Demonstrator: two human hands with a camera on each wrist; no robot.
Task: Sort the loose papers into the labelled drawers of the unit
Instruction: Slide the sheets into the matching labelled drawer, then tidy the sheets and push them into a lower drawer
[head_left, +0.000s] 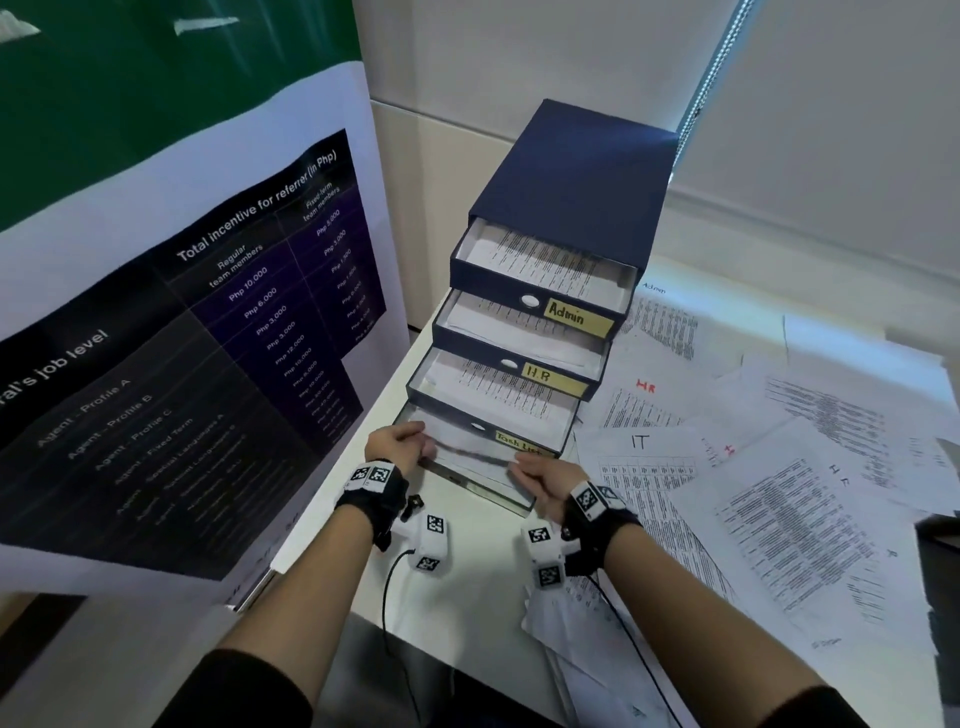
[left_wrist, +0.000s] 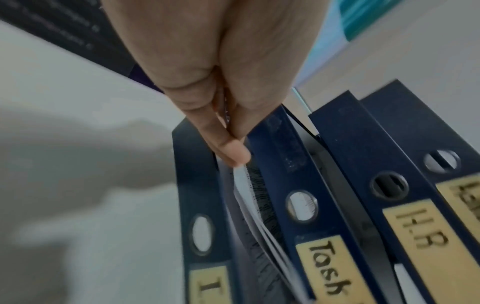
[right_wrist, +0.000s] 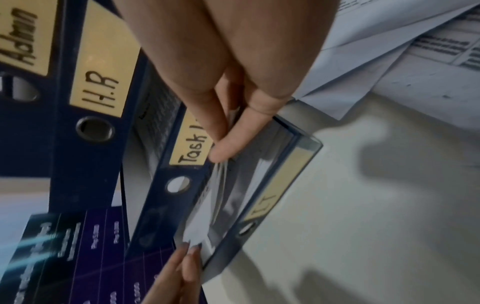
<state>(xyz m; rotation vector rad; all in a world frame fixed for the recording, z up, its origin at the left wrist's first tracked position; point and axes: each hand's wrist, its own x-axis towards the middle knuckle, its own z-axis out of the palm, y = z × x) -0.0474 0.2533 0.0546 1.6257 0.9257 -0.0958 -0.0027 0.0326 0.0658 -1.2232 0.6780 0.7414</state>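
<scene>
You pinch a sheaf of papers (head_left: 467, 457) at both ends, left hand (head_left: 397, 441) and right hand (head_left: 545, 480), its length lying across the open bottom drawer (head_left: 483, 488) just beneath.

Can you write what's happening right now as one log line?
step: filing papers | left hand: pinches papers | right hand: pinches papers | target: bottom drawer, open | left to sort: loose sheets on desk

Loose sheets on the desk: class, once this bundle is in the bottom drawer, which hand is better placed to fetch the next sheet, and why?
Probably the right hand. The loose sheets lie spread on its side of the drawer unit; the left hand pinches the bundle on the far side, by the poster.
</scene>
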